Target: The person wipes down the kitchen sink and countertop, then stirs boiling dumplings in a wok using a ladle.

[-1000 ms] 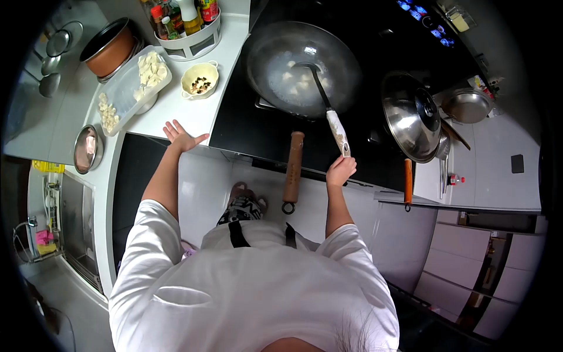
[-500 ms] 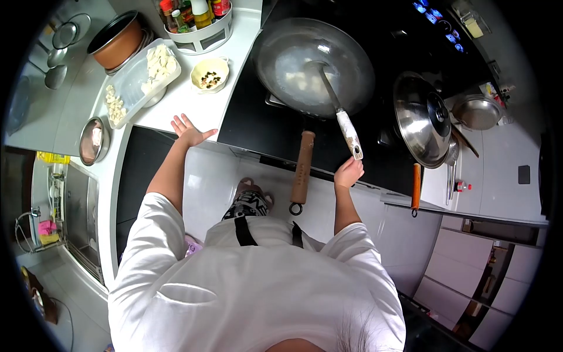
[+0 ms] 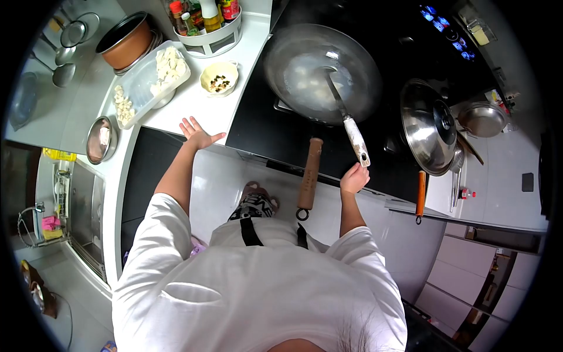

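A steaming wok (image 3: 281,73) holds cloudy liquid with pale lumps. Leaning on its rim is a long-handled metal cooking utensil with a white handle (image 3: 356,141); its head lies partly in the liquid, so I cannot tell whether it is a ladle or a spatula. My right hand (image 3: 355,179) is closed at the stove's front edge, right by the handle's end; its fingertips are hidden. Spread flat, my left hand (image 3: 199,136) rests at the white counter's front edge, holding nothing. Beyond it stands a small scalloped bowl (image 3: 210,73) containing dark and reddish bits.
A plastic tray (image 3: 138,88) of white pieces stands left, near a metal bowl (image 3: 102,141) and a copper-coloured pot (image 3: 121,42). Bottles fill a white rack (image 3: 214,41). The wok's wooden handle (image 3: 309,176) overhangs the front edge. At right sits a domed lid (image 3: 419,132).
The whole view has shifted slightly, moving everything right and down. More steam shows over the wok. My hands and the utensil keep nearly the same places relative to the counter and stove.
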`<state>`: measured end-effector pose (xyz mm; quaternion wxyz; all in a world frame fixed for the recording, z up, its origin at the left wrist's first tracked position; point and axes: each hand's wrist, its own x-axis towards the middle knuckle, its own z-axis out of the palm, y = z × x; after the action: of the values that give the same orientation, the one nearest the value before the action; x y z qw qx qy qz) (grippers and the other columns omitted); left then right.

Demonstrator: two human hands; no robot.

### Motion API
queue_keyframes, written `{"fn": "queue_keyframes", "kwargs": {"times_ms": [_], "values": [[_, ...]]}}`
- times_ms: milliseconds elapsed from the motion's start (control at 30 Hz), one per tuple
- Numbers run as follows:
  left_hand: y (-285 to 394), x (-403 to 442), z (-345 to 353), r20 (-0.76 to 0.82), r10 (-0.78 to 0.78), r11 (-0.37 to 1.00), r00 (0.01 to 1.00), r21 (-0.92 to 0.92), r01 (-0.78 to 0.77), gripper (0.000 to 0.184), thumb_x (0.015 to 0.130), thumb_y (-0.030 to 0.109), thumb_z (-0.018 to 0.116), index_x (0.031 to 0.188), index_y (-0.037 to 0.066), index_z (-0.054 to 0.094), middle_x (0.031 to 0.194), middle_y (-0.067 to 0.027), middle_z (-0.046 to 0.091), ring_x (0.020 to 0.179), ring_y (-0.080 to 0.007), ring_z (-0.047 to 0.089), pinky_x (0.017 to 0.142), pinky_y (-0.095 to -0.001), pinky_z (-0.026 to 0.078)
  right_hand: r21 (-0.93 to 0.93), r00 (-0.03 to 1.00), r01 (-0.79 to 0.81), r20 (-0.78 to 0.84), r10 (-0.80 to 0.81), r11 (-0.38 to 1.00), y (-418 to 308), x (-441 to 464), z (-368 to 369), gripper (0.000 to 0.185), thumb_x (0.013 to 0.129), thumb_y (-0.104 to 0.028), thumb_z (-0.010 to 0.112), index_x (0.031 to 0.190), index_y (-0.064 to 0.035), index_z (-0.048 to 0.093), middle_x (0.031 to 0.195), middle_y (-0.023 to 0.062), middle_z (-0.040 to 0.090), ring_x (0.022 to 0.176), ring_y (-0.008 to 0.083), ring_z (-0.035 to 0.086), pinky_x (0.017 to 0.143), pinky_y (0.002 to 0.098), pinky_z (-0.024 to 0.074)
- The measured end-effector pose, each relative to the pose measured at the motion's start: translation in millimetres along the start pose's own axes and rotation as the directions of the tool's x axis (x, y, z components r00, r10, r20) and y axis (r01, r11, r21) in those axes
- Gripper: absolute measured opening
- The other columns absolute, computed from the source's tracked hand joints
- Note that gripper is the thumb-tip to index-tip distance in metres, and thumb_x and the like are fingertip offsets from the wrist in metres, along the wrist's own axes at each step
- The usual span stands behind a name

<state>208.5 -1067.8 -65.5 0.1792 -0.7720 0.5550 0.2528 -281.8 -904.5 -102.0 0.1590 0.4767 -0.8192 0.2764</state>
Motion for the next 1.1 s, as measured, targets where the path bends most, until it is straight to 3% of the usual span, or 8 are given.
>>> {"fn": "queue_keyframes", "kwargs": {"times_ms": [400, 500, 600, 1100], "values": [[-1.4, 3.5, 1.0, 0.015, 0.000, 1.000, 1.000, 0.002, 0.000, 0.153, 0.056, 0.095, 0.052, 0.147, -0.007, -0.016, 0.153, -0.0321, -0.019, 0.139, -0.0480, -0.026, 0.115, -0.0505, -0.009, -0.026, 1.000, 0.012, 0.023, -0.011, 1.000, 1.9, -0.6, 1.2, 0.016, 0.085, -0.016, 0.051, 0.078, -0.0020, 0.054, 0.081, 0.0136, 0.056, 0.082, 0.0358, 0.054, 0.071, 0.0470, 0.0384], [1.1, 1.6, -1.6, 0.031, -0.007, 1.000, 0.999, 0.025, 0.007, 0.153, 0.056, 0.095, 0.051, 0.146, -0.008, -0.016, 0.153, -0.0321, -0.019, 0.139, -0.0477, -0.027, 0.115, -0.0512, -0.010, -0.068, 0.999, 0.039, 0.011, -0.038, 0.997, 1.6, 0.4, -0.8, 0.028, 0.095, -0.023, 0.048, 0.085, -0.0019, 0.063, 0.079, 0.0154, 0.062, 0.080, 0.0349, 0.056, 0.071, 0.0469, 0.0397], [1.9, -1.2, -5.0, 0.044, 0.001, 0.999, 0.999, 0.033, -0.002, 0.152, 0.057, 0.095, 0.050, 0.146, -0.008, -0.017, 0.153, -0.0323, -0.019, 0.139, -0.0479, -0.028, 0.114, -0.0518, -0.011, -0.039, 1.000, 0.016, 0.027, -0.014, 0.999, 2.3, -0.8, 1.3, 0.018, 0.086, -0.017, 0.051, 0.079, -0.0014, 0.056, 0.081, 0.0136, 0.057, 0.082, 0.0354, 0.054, 0.072, 0.0467, 0.0384], [3.8, -2.4, -13.6, 0.090, 0.018, 0.998, 0.996, 0.062, -0.023, 0.155, 0.055, 0.096, 0.052, 0.144, -0.009, -0.020, 0.151, -0.0348, -0.021, 0.138, -0.0510, -0.026, 0.115, -0.0522, -0.006, -0.051, 0.997, 0.020, 0.069, -0.017, 0.999, 2.7, -0.2, -0.7, 0.020, 0.087, -0.018, 0.051, 0.085, -0.0003, 0.059, 0.088, 0.0137, 0.058, 0.086, 0.0355, 0.054, 0.075, 0.0459, 0.0392]]}}
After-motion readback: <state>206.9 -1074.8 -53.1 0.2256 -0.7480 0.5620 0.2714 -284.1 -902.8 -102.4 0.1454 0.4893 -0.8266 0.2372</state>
